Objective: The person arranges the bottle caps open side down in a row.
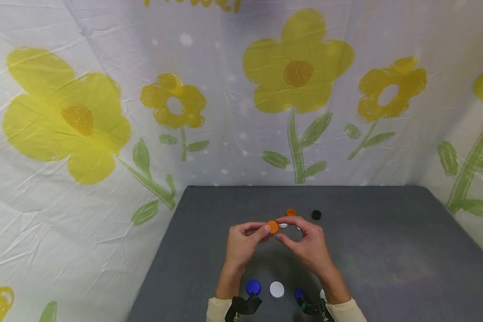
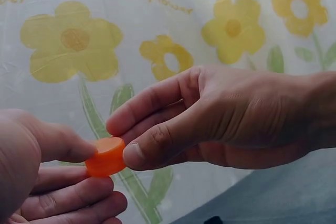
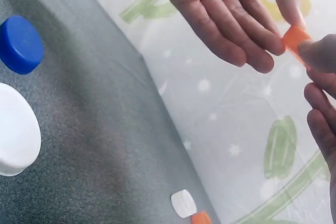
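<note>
Head view: both hands are at work over a dark grey table (image 1: 394,273). The left hand (image 1: 241,243) has the orange cap (image 1: 272,227) pinched between thumb and fingers, raised off the surface and roughly midway between the wrists. The right hand (image 1: 309,245) meets it from the opposite side, thumb and forefinger parted in a wide curve at the cap's edge. Both wrist views put that thumb against the cap; whether it has a true hold I cannot certify, the fingertips being partly covered.

Step in hand, judged from where I stand: two-handed handling of a single cap, at the point where the hands meet on it. The next move calls for one hand to have a secure pinch ahead of any release by the other; a careless release could drop the cap.

Also noted: a blue cap (image 1: 253,287) and a white cap (image 1: 277,290), near each other on the person's side; farther off, a second orange cap (image 1: 291,212) and a black cap (image 1: 316,215) (the latter shows just past the right hand)
</note>
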Demonstrator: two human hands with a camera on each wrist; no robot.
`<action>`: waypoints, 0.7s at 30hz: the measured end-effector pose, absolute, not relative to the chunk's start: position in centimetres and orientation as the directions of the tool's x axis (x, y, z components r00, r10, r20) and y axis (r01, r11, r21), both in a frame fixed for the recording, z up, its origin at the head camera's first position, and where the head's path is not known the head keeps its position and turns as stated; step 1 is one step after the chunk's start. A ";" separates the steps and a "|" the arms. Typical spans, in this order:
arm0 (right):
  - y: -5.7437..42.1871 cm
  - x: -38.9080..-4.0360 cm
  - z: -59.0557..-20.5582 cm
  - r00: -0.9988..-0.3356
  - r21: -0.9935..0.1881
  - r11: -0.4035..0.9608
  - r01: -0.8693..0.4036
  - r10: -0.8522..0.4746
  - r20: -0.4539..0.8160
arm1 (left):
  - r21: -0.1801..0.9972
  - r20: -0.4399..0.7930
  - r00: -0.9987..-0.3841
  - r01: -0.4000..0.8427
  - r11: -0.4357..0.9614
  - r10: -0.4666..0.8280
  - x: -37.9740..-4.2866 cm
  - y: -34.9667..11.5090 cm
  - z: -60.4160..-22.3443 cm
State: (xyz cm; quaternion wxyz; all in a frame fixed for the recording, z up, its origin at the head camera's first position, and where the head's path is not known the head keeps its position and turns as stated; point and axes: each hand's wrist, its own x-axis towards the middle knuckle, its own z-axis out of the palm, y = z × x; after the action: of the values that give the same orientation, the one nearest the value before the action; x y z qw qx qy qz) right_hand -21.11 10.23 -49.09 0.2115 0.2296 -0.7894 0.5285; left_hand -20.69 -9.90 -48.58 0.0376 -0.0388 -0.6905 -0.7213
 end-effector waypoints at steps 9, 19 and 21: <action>10.1 -21.1 -49.3 -0.798 -0.710 0.392 -0.585 -0.119 0.591 | 0.989 0.146 -0.989 0.146 0.000 0.033 -20.5 -10.1 -48.7; 9.8 -21.0 -48.8 -0.857 -0.818 0.258 -0.515 -0.132 0.498 | 0.906 0.410 -0.898 0.421 0.044 0.163 -20.2 -11.3 -48.1; 9.6 -21.1 -48.6 -0.863 -0.826 0.251 -0.504 -0.150 0.481 | 0.883 0.446 -0.877 0.464 0.073 0.179 -20.3 -11.9 -48.0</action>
State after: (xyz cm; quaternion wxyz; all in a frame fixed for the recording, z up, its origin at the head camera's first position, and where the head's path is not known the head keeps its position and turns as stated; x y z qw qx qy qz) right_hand -21.07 9.63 -48.59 0.1541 0.2110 -0.7758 0.5743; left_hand -20.27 -11.87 -47.98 0.1106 -0.2218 -0.7241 -0.6437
